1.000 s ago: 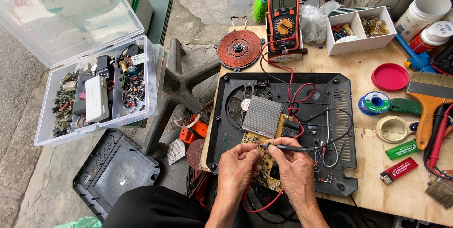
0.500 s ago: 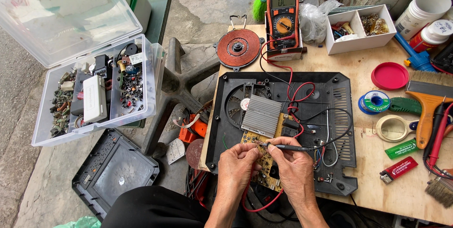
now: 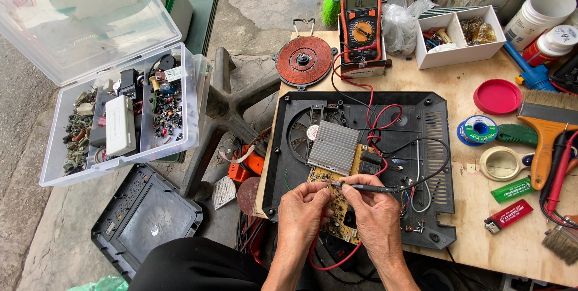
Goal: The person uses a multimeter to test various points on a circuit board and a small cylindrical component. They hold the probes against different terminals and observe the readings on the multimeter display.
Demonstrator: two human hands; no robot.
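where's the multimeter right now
The orange multimeter stands at the far edge of the wooden table, between the copper coil and the white box.

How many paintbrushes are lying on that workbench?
2. One wide brush with an orange handle lies near the table's right edge beside the red lid; another brush pokes in at the lower right corner, partly cut off. Others may be out of frame.

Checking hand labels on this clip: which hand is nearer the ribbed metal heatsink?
Left. The left hand lies just below the heatsink; the right hand sits farther right, holding a black probe.

Both hands point(image 3: 340, 212) together — fingers point(image 3: 355, 184) pinched
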